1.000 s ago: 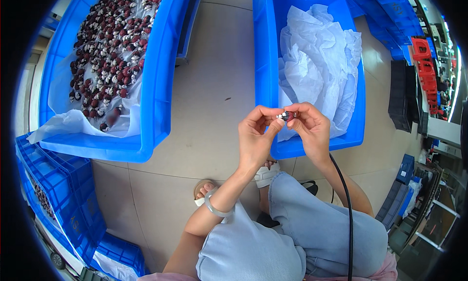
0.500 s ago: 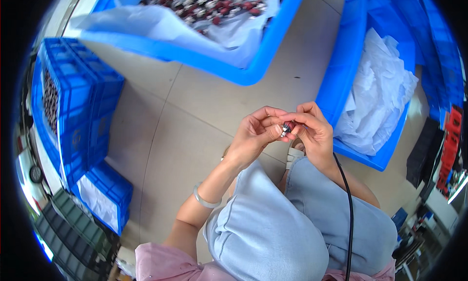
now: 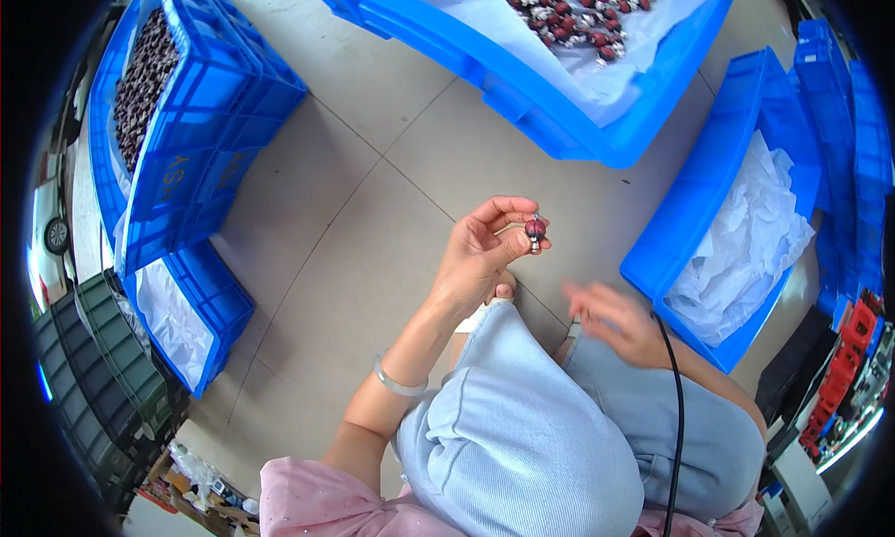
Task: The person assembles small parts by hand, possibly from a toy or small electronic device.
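A small dark red, rounded piece with silvery metal ends (image 3: 535,229) is pinched between the thumb and fingers of my left hand (image 3: 485,248), held up over the floor in front of my knees. My right hand (image 3: 620,321) is apart from it, lower and to the right, above my right knee. Its fingers are blurred but look stretched out and loosely apart, and no object shows in them. Many similar red and silver pieces (image 3: 583,20) lie on white lining in the large blue crate (image 3: 550,131) ahead of me.
At the left stands a stack of blue crates (image 3: 200,155), its top one holding many small dark pieces (image 3: 144,80). A smaller blue crate (image 3: 228,309) has white lining. Crumpled white sheets (image 3: 741,248) fill a blue crate on the right. A black cable (image 3: 679,425) runs by my right forearm.
My right hand has let go of the small piece and drawn back down to the right. My left hand keeps hold of it. The view has shifted, so the crates appear displaced.
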### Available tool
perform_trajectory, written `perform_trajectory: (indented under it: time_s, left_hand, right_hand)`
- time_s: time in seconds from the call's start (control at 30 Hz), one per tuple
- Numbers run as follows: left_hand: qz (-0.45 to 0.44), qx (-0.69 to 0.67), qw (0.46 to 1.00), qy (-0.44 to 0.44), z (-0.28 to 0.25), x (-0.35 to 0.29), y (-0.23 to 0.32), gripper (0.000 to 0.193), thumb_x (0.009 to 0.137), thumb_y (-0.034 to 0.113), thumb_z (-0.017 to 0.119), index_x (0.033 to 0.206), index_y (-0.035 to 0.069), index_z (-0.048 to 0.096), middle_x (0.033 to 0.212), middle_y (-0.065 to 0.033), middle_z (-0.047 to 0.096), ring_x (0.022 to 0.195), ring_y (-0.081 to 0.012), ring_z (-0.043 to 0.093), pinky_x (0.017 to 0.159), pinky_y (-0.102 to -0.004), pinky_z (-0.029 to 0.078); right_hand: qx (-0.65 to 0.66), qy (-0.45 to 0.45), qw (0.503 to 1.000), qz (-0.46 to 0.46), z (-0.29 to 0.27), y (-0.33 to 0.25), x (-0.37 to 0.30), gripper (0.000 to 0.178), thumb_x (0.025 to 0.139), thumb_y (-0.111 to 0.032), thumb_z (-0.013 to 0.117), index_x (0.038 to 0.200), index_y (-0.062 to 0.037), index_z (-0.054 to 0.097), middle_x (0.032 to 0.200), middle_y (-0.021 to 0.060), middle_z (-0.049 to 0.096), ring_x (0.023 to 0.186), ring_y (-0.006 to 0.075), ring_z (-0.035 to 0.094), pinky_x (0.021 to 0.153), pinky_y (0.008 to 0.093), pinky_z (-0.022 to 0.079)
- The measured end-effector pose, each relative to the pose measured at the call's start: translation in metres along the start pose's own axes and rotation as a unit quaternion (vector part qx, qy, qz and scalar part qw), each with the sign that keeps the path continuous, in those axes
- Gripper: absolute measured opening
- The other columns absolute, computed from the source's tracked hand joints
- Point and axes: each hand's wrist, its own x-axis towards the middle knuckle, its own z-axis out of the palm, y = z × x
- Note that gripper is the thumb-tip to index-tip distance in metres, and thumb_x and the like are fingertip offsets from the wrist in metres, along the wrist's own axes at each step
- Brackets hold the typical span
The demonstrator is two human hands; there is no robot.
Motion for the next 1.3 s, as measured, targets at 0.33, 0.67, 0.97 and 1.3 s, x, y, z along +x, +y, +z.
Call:
perform_trajectory:
  time_s: [0.33, 0.67, 0.97, 1.3]
  left_hand:
    - [0.076, -0.037, 0.996, -0.015, -0.007, 0.003, 0.027, 0.031, 0.085, 0.003, 0.063, 0.114, -0.001, 0.052, 0.105, -0.0123, 0.060, 0.092, -0.0206, 0.063, 0.084, -0.0315, 0.051]
    - [0.092, -0.075, 0.992, -0.034, 0.008, -0.005, 0.041, 0.034, 0.084, 0.005, 0.066, 0.114, 0.000, 0.052, 0.107, -0.0130, 0.060, 0.094, -0.0224, 0.062, 0.087, -0.0337, 0.049]
    - [0.104, -0.111, 0.987, -0.047, 0.018, 0.003, 0.043, 0.034, 0.082, 0.005, 0.067, 0.113, 0.004, 0.053, 0.107, -0.0118, 0.061, 0.090, -0.0197, 0.063, 0.085, -0.0293, 0.050]
    - [0.121, -0.088, 0.989, -0.008, 0.000, 0.015, 0.034, 0.032, 0.085, 0.007, 0.065, 0.114, 0.003, 0.053, 0.109, -0.0116, 0.061, 0.095, -0.0188, 0.062, 0.090, -0.0305, 0.048]
  right_hand:
    - [-0.223, -0.251, 0.898, 0.286, -0.161, -0.089, -0.048, 0.025, 0.088, -0.020, 0.059, 0.104, -0.0026, 0.067, 0.098, 0.0122, 0.068, 0.090, 0.0226, 0.065, 0.077, 0.0332, 0.049]
    - [-0.514, 0.181, 0.829, -0.125, -0.218, -0.117, 0.169, 0.009, 0.079, -0.004, 0.054, 0.080, 0.0005, 0.062, 0.073, 0.0147, 0.062, 0.069, 0.0292, 0.060, 0.062, 0.0375, 0.047]
    - [-0.534, 0.217, 0.805, -0.143, -0.255, -0.052, 0.292, 0.020, 0.071, -0.001, 0.058, 0.091, 0.0001, 0.060, 0.098, 0.0204, 0.061, 0.094, 0.0385, 0.059, 0.080, 0.0445, 0.049]
    - [-0.521, 0.236, 0.817, -0.078, -0.277, -0.057, 0.278, 0.023, 0.069, -0.019, 0.075, 0.079, -0.0028, 0.062, 0.076, 0.0182, 0.064, 0.078, 0.0356, 0.063, 0.071, 0.0405, 0.050]
